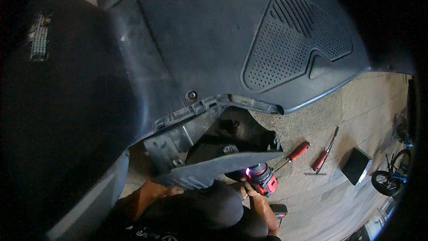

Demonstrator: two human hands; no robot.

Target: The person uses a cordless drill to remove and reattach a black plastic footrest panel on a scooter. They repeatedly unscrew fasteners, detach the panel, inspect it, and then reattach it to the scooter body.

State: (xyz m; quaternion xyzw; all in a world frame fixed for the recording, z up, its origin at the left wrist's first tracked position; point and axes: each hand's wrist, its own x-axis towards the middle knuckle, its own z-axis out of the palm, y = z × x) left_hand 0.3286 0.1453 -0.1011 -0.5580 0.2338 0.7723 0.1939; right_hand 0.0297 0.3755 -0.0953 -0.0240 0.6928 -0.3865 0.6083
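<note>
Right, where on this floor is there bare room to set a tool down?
Floor shows bare between the footboard and the box, and again below the box, left of the bike. It is crowded by the panel, where the drill, right hand and left screwdriver bunch.
</note>
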